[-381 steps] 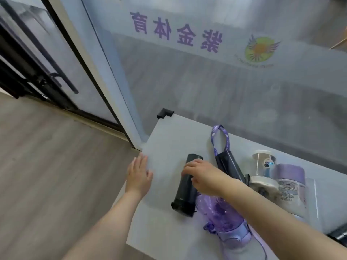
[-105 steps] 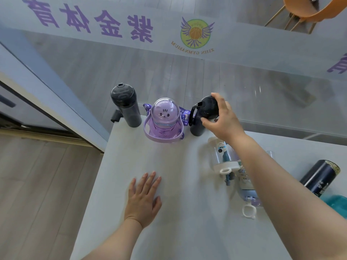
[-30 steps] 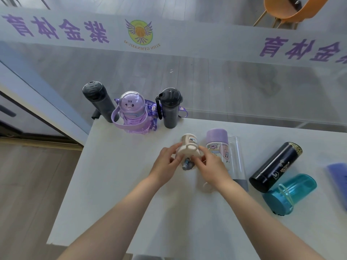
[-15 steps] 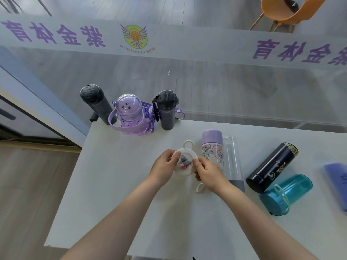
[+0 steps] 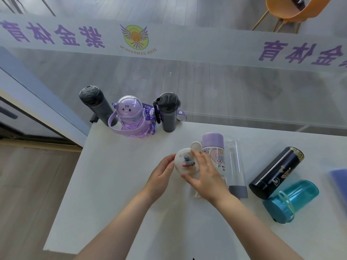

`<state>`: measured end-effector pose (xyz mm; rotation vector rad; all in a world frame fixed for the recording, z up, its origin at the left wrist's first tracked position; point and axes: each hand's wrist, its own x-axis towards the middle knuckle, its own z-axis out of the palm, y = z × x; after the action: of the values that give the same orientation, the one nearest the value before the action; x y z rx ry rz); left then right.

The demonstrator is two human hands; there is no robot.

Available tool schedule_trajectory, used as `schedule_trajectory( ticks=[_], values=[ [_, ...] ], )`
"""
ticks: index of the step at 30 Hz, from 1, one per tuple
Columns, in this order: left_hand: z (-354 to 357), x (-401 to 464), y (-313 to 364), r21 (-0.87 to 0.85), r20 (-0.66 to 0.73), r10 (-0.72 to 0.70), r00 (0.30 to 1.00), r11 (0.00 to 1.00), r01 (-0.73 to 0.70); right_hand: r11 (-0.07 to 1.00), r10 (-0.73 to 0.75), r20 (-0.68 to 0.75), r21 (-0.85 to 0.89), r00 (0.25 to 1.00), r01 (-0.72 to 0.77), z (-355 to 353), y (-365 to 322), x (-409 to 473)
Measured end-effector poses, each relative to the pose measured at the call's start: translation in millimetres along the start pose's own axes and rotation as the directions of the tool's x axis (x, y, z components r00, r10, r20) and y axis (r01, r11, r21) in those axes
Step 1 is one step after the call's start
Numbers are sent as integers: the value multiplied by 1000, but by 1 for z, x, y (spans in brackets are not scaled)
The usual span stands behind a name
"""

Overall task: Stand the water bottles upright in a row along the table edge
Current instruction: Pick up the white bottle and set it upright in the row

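Three bottles already stand upright along the far table edge in the upper-left part of the frame: a tall dark-grey cylindrical bottle point(image 5: 96, 105), a purple bear-faced child's bottle with a dome lid and strap point(image 5: 131, 119), and a smoky-black flip-lid bottle point(image 5: 169, 112).

Head view. A white round-lidded bottle with a loop handle and grey spout point(image 5: 185, 164) sits at frame centre, its lid turned toward the camera, so its long axis appears near vertical; its body is hidden beneath the lid and hands. The left hand point(image 5: 159, 178) cups the lid's left rim with curled fingers; the right hand point(image 5: 205, 176) closes over its right and lower side. Both hands grip it, neither nearer.

Judgement: the open slot lies up and slightly left of the hands, just right of the smoky-black bottle, so the carry runs toward the frame's top.

Lying flat to the right, long axes roughly toward the far edge:
- a purple-capped cartoon-printed bottle point(image 5: 215, 151), just beside the right hand;
- a clear tube bottle with grey base point(image 5: 235, 166);
- a navy cylindrical flask point(image 5: 276, 172);
- a teal translucent bottle point(image 5: 291, 200).
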<state>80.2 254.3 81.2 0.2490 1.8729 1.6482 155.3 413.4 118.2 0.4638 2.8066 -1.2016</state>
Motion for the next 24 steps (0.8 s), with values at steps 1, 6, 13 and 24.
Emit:
schedule_trajectory(
  ticks=[1,6,13,24],
  values=[
    [-4,4,-4,80,-28,-21,999,997,23,1000,9,-5,4,1000,-9,2,1,4],
    [-36,16,-30,761,-213,-153,965,593,262,998,49,-72,46,996,-45,-1,1,37],
    [-37,13,-42,946,-157,-328,932,220,236,997,51,-126,68,991,-43,-10,-1,95],
    [-38,13,-43,935,-163,-341,926,247,255,996,45,-157,79,987,-32,-20,-6,151]
  ],
)
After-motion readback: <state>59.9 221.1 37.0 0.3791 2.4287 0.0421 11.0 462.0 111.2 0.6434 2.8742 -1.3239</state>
